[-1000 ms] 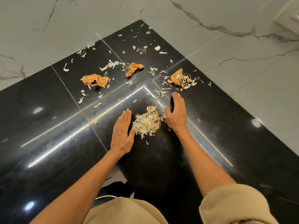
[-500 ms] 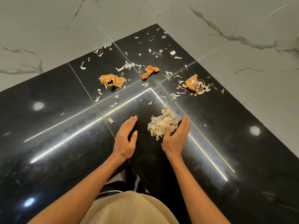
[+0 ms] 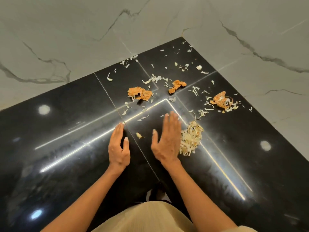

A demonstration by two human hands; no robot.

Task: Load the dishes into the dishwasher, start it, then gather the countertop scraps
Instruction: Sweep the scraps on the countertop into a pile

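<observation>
Two bare hands hover low over the glossy black stone worktop [image 3: 66, 131], both with straight, relaxed fingers and holding nothing. The left hand [image 3: 119, 148] has its fingers pressed together and its thumb set apart, while the right hand [image 3: 167, 139] has its fingers slightly fanned; its fingertips are blurred, so whether they touch the stone I cannot tell. Just beside the right hand, along its outer edge, lies the gathered heap of pale shredded vegetable peelings [image 3: 191, 138]; part of the heap's near side is hidden behind the hand. One small pale scrap [image 3: 139, 135] sits alone between the two hands.

Farther back, well apart from the hands, three crumpled orange onion skins lie among loose white flakes [image 3: 154, 79]: the left orange skin [image 3: 139, 93], the middle orange skin [image 3: 177, 85] and the right orange skin [image 3: 221, 101], this last one tangled with curly strips (what exactly they are is too small to make out). Finer flakes trail into the far corner of the worktop.

Bright ceiling lights and long streaks reflect on the polished slabs, whose thin seams cross near the hands. White marble walls with grey veins [image 3: 83, 30] meet behind the corner. At the bottom edge a beige ribbed garment [image 3: 147, 218] is cut off by the frame, and a dark gap just above it shows something pale that I cannot identify.
</observation>
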